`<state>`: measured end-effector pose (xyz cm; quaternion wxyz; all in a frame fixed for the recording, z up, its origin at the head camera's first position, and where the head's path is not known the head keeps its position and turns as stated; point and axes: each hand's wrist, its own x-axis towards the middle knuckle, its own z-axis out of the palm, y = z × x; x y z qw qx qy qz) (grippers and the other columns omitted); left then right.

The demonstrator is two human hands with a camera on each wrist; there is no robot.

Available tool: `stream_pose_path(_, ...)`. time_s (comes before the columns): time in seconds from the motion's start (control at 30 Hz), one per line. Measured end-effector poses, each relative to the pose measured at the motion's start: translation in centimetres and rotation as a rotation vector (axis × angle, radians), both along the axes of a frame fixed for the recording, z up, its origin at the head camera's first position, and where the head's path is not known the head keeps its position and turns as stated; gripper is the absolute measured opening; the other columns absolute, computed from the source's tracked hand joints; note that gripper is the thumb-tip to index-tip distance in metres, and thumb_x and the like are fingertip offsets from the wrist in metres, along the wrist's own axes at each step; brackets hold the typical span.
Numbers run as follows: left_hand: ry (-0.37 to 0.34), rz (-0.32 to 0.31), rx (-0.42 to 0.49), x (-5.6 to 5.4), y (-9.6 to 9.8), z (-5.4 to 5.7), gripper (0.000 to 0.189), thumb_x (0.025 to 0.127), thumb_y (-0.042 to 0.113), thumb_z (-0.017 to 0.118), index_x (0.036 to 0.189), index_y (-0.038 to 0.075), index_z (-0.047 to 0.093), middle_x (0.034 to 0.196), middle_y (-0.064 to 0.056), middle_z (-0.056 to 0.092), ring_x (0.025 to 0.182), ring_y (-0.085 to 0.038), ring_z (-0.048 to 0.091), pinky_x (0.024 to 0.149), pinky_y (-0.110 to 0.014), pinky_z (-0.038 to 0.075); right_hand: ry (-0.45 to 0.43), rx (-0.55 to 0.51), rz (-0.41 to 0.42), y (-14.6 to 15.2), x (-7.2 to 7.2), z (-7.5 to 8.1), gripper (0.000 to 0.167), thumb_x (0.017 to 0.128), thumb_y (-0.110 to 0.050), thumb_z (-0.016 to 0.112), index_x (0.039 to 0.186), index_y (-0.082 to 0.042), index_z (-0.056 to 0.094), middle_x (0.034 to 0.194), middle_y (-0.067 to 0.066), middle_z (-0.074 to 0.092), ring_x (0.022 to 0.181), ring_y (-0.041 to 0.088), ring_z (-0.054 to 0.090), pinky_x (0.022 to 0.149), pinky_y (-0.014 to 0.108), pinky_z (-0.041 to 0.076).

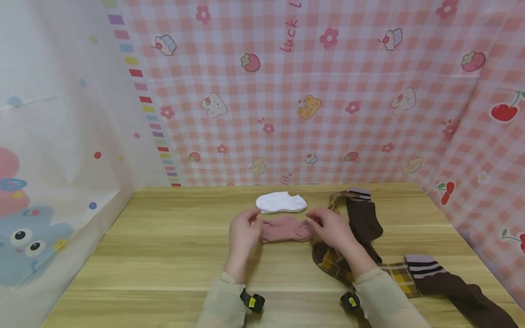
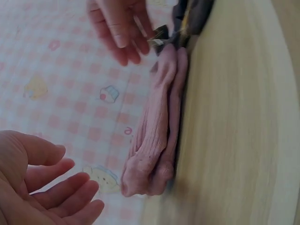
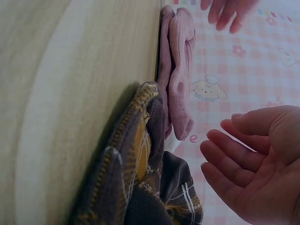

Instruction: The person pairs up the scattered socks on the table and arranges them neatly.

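A pair of pink socks [image 1: 286, 230] lies flat, one on the other, on the wooden table between my hands. Its ribbed knit shows in the left wrist view, where the pink socks [image 2: 157, 122] stand apart from my fingers. My left hand [image 1: 244, 230] is at their left end, fingers loosely bent with nothing in them. At the right end hovers my right hand [image 1: 331, 228], also holding nothing; in the right wrist view its relaxed fingers [image 3: 234, 154] are spread beside the socks. Just behind the pink pair lies a white ankle sock pair [image 1: 280, 202].
Dark brown socks with striped cuffs [image 1: 364, 216] lie to the right, tangled with yellow plaid sock parts [image 1: 334, 264] under my right forearm. Another brown sock [image 1: 459, 287] stretches to the table's right front edge. A pink checked cloth [image 1: 287, 114] hangs behind the table [image 1: 164, 255].
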<state>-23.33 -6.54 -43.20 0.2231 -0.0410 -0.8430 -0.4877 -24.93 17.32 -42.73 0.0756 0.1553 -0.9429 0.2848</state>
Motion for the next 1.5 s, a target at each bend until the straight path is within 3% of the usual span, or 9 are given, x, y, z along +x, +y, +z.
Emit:
stream_pose_path(0.27,0.123,-0.153,-0.352,0.0,0.1,0.5,0.021,0.081,-0.001,0.072,0.102,-0.004,0.073,0.098,-0.017,0.072,0.095,-0.034,0.067,0.086,-0.045,0.053,0.079,0.031,0.112,-0.2,0.6,0.1,0.026,0.093,-0.009,0.067,0.118,0.000,0.069,0.117,0.017,0.067,0.107,0.034,0.063,0.089,0.050,0.051)
stream_pose_path(0.37,0.151,-0.216,-0.450,0.0,0.3,0.6,0.021,0.080,-0.002,0.073,0.102,-0.005,0.073,0.097,-0.017,0.072,0.094,-0.033,0.067,0.086,-0.045,0.053,0.111,0.047,0.157,-0.4,0.8,0.1,0.024,0.093,-0.006,0.067,0.116,0.001,0.069,0.114,0.016,0.068,0.109,0.035,0.062,0.091,0.050,0.050)
stream_pose_path(0.47,0.146,-0.270,-0.547,0.0,0.6,0.7,0.023,0.080,-0.002,0.072,0.103,-0.004,0.072,0.099,-0.017,0.072,0.096,-0.033,0.067,0.088,-0.044,0.053,0.120,0.064,0.195,-0.7,1.0,0.1,0.024,0.092,-0.005,0.068,0.115,0.002,0.069,0.111,0.015,0.069,0.107,0.033,0.063,0.092,0.049,0.050)
stream_pose_path(0.73,0.041,-0.361,-0.773,0.8,1.6,1.1,0.022,0.081,0.010,0.076,0.101,0.003,0.071,0.107,-0.017,0.069,0.100,-0.033,0.065,0.092,-0.043,0.052,0.145,0.117,0.276,-1.4,1.5,-0.1,0.027,0.091,-0.006,0.070,0.116,0.001,0.069,0.111,0.014,0.069,0.106,0.032,0.063,0.092,0.048,0.050)
stream_pose_path(0.97,0.051,-0.413,-0.867,1.6,2.1,0.4,0.041,0.081,0.015,0.079,0.118,0.000,0.067,0.135,-0.016,0.057,0.113,-0.035,0.059,0.105,-0.048,0.041,0.165,0.183,0.342,-1.6,1.8,-0.7,0.029,0.090,-0.005,0.070,0.118,0.001,0.067,0.117,0.016,0.067,0.110,0.034,0.062,0.094,0.048,0.049)
stream_pose_path(1.2,-0.048,-0.407,-0.909,1.7,2.2,-0.2,0.046,0.084,0.020,0.078,0.122,0.001,0.062,0.132,-0.022,0.055,0.110,-0.035,0.059,0.093,-0.044,0.052,0.124,0.207,0.364,-1.8,1.8,-1.0,0.036,0.088,-0.005,0.072,0.123,0.004,0.064,0.125,0.022,0.062,0.117,0.039,0.057,0.099,0.051,0.046)
stream_pose_path(1.5,-0.014,-0.440,-1.039,1.0,1.6,-1.1,0.038,0.083,0.025,0.076,0.112,0.003,0.065,0.122,-0.020,0.061,0.117,-0.036,0.056,0.100,-0.042,0.046,0.023,0.296,0.408,-1.9,1.6,-0.8,0.038,0.090,-0.007,0.071,0.124,0.006,0.064,0.135,0.024,0.055,0.126,0.041,0.051,0.103,0.052,0.042)
